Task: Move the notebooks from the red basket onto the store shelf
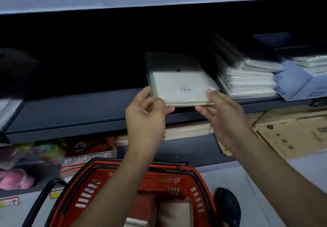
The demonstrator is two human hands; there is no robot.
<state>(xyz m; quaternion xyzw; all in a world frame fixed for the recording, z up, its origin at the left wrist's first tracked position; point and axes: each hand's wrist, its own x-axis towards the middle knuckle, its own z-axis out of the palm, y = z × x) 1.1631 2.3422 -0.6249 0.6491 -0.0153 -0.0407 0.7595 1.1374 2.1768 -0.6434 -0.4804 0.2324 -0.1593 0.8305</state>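
Note:
A plastic-wrapped pack of pale notebooks point(180, 85) with a small white label is held level over the front edge of the dark grey store shelf point(70, 113). My left hand point(146, 113) grips its near left corner, and my right hand point(223, 113) holds its near right corner. Both arms reach up from the red basket point(109, 179) on the floor below, where a few pinkish and red notebooks point(173, 210) still lie. The far part of the held pack fades into the dark shelf bay.
A stack of wrapped white notebooks point(251, 83) lies on the shelf right of the pack, beside a blue box point(297, 83). Cardboard boxes point(292, 134) and copy paper packs point(88, 149) sit on the lower level. A dark shoe point(228, 207) stands by the basket.

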